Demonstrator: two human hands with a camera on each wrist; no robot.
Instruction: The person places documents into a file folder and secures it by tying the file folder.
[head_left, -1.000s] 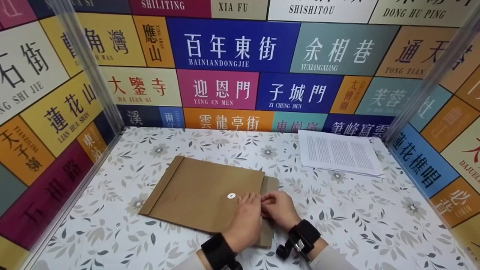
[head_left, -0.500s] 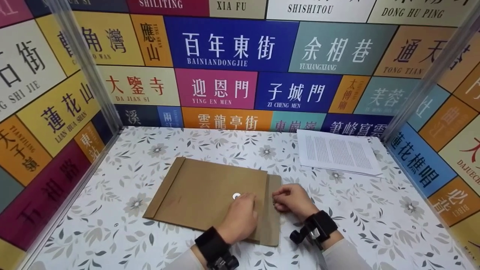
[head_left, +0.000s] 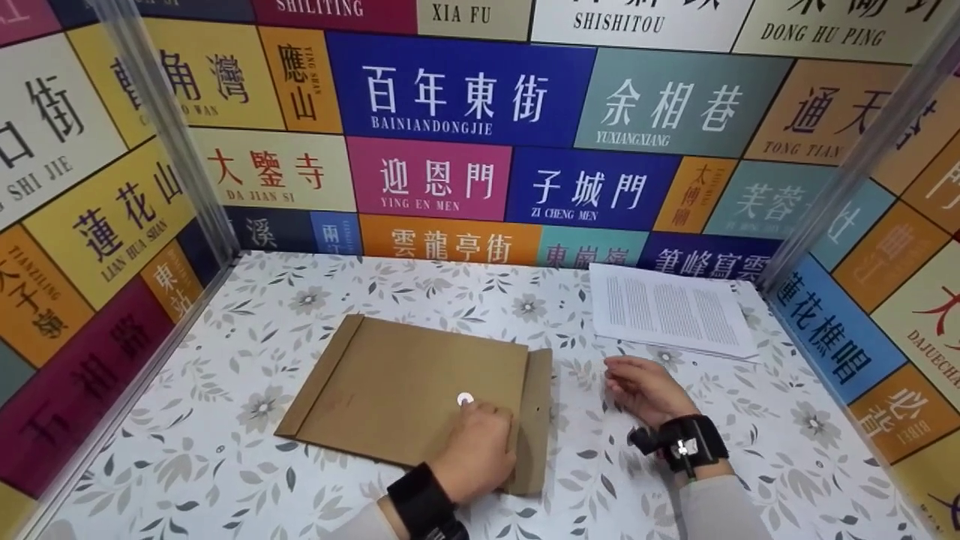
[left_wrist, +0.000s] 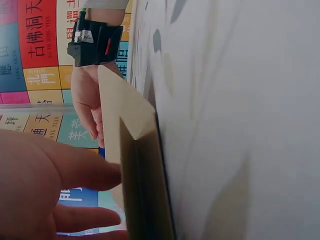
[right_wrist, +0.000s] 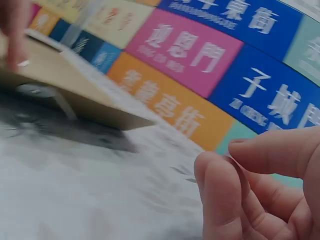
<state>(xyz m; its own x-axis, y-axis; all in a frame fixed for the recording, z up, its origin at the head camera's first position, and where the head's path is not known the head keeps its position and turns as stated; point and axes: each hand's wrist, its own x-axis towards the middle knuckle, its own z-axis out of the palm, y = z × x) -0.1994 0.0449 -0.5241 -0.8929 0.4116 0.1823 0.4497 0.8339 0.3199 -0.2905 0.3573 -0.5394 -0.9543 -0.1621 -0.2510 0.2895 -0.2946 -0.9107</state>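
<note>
A brown kraft envelope lies on the table, a white button on its face. At its right end, a flap extends past the open edge. My left hand rests on the envelope beside the button. In the left wrist view, the thumb touches the envelope's edge, and the gap behind that edge shows. My right hand is apart from the envelope, to its right. Its fingers are loosely bent, thumb near the index fingertip, with nothing visible between them.
A stack of printed sheets lies at the back right of the floral-covered table. Panels with colourful place-name signs stand behind and at both sides. Both wrists wear black straps with small cameras.
My right hand has moved right, away from the flap, and its fingers have loosened. The left hand has stayed on the envelope near the button. More of the flap now shows.
</note>
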